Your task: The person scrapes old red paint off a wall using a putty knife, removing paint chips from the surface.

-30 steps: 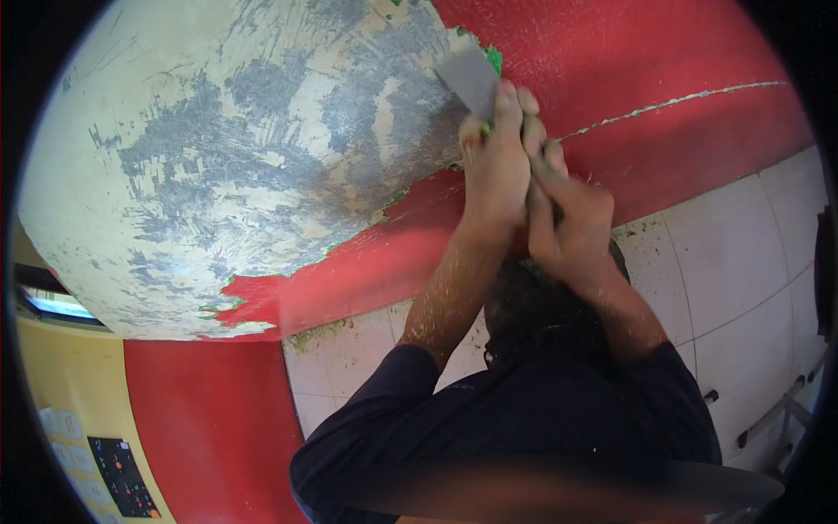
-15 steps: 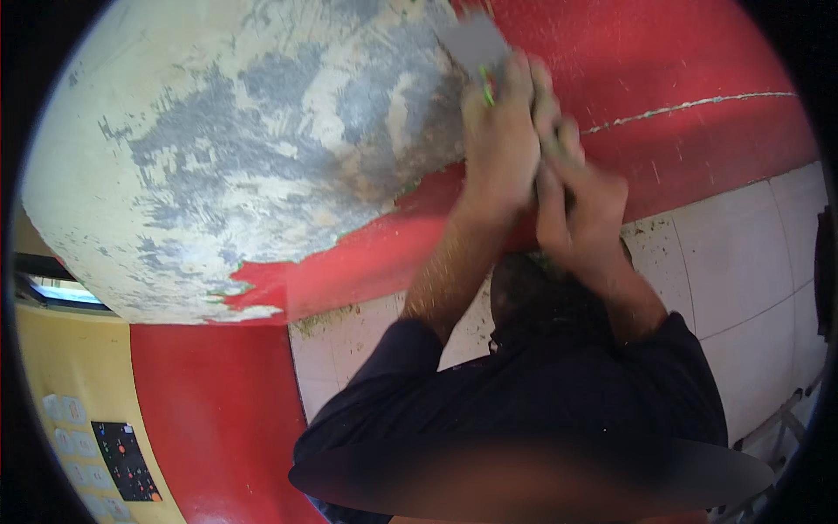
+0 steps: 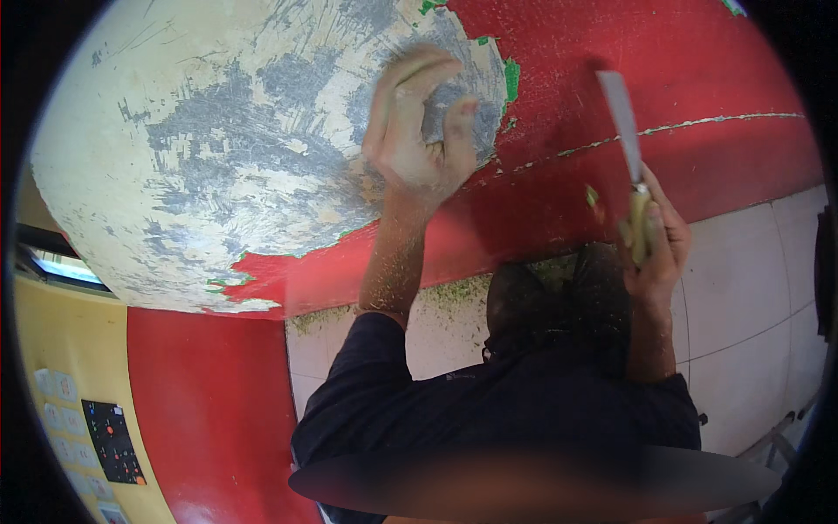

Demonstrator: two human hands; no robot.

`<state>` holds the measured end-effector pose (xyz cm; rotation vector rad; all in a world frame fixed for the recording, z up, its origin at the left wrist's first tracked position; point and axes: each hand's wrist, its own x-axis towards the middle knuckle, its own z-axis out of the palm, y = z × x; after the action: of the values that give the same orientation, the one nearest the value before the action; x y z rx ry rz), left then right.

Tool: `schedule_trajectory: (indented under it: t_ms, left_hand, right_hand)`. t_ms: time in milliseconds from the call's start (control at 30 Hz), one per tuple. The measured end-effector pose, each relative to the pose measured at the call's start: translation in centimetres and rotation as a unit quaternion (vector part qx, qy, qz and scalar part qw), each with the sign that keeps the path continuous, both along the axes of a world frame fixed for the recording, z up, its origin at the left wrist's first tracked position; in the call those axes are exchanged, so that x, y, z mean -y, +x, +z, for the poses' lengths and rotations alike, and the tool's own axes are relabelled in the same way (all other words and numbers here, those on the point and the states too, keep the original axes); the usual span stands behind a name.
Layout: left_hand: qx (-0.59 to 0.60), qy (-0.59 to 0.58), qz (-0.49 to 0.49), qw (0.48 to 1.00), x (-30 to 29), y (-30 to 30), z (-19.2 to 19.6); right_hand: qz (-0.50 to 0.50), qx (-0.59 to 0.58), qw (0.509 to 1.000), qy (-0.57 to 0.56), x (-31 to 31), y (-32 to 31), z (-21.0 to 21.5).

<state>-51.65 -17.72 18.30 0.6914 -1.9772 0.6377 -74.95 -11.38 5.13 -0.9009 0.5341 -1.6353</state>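
In my right hand (image 3: 656, 249) is a paint scraper (image 3: 623, 122), gripped by its yellowish handle with the flat metal blade pointing up and away, apart from my left hand. My left hand (image 3: 423, 131) is empty, its fingers curved and the thumb held apart, over the scraped part of the wall (image 3: 218, 131). That part shows white and grey patches with a ragged green-edged border. Red paint (image 3: 559, 87) covers the wall to the right of it, and a pale crack line runs across the red. A small greenish flake (image 3: 593, 196) appears near the scraper handle.
Below the wall lies a pale tiled floor (image 3: 742, 279) with scattered paint flakes (image 3: 458, 297). At lower left a red and yellow wall carries a dark poster (image 3: 114, 441) and several pale papers. Part of a metal ladder-like frame (image 3: 777, 450) shows at lower right.
My hands, together on the scraper at the paint border before, have separated. The left has let go and moved left; the right has carried the scraper right and away from the border.
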Motion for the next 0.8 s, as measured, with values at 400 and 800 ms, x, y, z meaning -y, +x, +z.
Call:
schedule_trajectory:
  t_ms: [400, 800]
  left_hand:
    - [0.417, 0.286, -0.134, 0.852, 3.6, -1.5, -8.6]
    - [-0.043, -0.131, 0.355, 0.925, 2.2, 0.9, 2.8]
  right_hand:
    - [-0.134, 0.142, 0.958, 0.209, -4.1, -4.7, -6.3]
    - [-0.11, 0.091, 0.98, 0.141, -2.9, 0.8, -4.8]
